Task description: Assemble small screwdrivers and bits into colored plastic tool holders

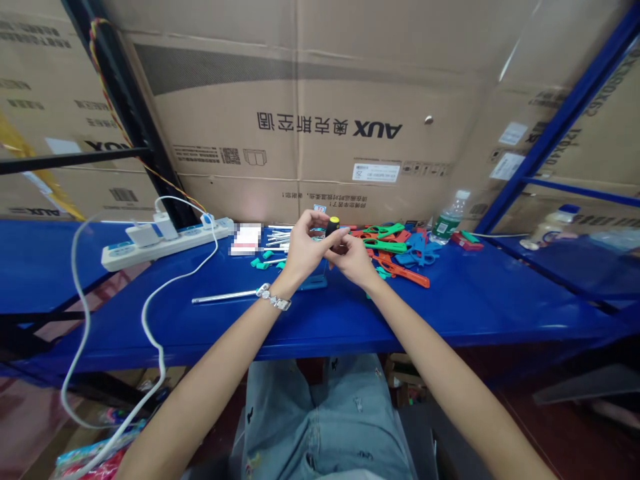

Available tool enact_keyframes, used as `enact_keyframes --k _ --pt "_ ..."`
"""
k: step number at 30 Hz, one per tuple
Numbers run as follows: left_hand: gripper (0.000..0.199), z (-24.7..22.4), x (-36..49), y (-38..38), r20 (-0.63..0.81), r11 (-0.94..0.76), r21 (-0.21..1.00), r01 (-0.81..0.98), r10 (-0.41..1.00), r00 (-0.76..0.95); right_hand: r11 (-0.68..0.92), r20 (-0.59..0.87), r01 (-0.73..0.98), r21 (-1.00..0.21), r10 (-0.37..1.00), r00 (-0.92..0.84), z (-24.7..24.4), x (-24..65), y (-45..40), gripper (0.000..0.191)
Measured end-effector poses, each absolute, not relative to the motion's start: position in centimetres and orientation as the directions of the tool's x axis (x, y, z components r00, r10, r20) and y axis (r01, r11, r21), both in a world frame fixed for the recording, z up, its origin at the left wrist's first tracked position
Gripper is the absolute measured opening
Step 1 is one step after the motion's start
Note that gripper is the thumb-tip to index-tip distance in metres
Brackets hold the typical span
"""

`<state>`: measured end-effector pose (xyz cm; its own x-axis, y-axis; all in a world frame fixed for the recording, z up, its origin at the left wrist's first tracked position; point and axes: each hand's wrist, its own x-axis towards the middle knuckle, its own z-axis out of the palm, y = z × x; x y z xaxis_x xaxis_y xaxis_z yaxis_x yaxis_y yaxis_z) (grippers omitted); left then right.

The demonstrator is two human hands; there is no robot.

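Across the back stands an upside-down AUX air-conditioner carton [325,80], its printed wall rising behind a glossy blue tabletop [240,327]. On the tabletop's right half, just beyond the right hand [356,259], spreads a heap of green, orange and blue plastic pieces [393,246]. Toward the left lies a white power strip [195,236] with plugs in it, well apart from the hands. The left hand [306,245] is curled, thumb and bent fingers gripping a black handle with a yellow end; the right hand's fingers are bent in close beneath, but whether they grip it too I cannot tell. Near the right edge of the heap stands a green-labelled bottle [449,223]. A slim metal rod [225,297] lies to the left of the left wrist, which wears a silvery bracelet [277,300]. Held above the tabletop, the black handle [332,227] is upright between the two hands, yellow end uppermost, its lower part hidden by fingers. Smallest are the green bits [260,264] scattered left of the left hand.
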<state>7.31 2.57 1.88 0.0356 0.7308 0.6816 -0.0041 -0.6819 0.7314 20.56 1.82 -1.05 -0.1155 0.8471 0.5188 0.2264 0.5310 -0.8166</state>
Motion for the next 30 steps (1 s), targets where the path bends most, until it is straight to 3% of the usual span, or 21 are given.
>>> enact_keyframes --k 5,9,12,14,18,20,23,27,30 --pt "0.030 1.8 6.6 2.9 0.686 -0.692 0.721 -0.018 0.711 0.153 0.545 0.542 0.248 -0.801 0.836 -0.084 -1.1 20.2 1.5 0.041" --pt "0.037 2.1 5.1 3.0 0.678 -0.698 0.714 -0.053 0.671 0.299 0.500 0.457 0.150 -0.853 0.855 -0.246 0.0 21.0 0.7 0.046" --pt "0.041 2.2 5.0 2.8 0.654 -0.672 0.736 -0.086 0.672 0.349 0.492 0.415 0.197 -0.848 0.847 -0.333 0.5 21.4 0.6 0.045" --pt "0.041 2.2 5.7 2.6 0.656 -0.662 0.744 -0.096 0.694 0.297 0.542 0.473 0.217 -0.812 0.828 -0.300 0.5 21.3 0.8 0.046" --pt "0.041 2.1 7.3 2.3 0.689 -0.689 0.724 -0.026 0.724 0.016 0.603 0.583 0.221 -0.767 0.798 -0.152 -0.2 20.3 1.4 0.055" --pt "0.040 2.1 7.6 2.4 0.696 -0.696 0.718 -0.016 0.718 -0.015 0.599 0.596 0.248 -0.762 0.798 -0.096 -0.6 19.9 1.5 0.054" --pt "0.037 2.2 7.1 2.6 0.699 -0.700 0.713 -0.047 0.703 0.130 0.596 0.605 0.289 -0.749 0.793 -0.067 -0.8 19.8 1.2 0.043" --pt "0.045 2.6 5.8 2.8 0.660 -0.676 0.732 -0.087 0.671 0.338 0.603 0.553 0.177 -0.778 0.790 -0.265 0.1 20.7 0.6 0.042" --pt "0.045 2.5 5.8 2.7 0.652 -0.666 0.739 -0.098 0.671 0.354 0.593 0.522 0.163 -0.789 0.786 -0.332 0.6 21.1 0.7 0.045"
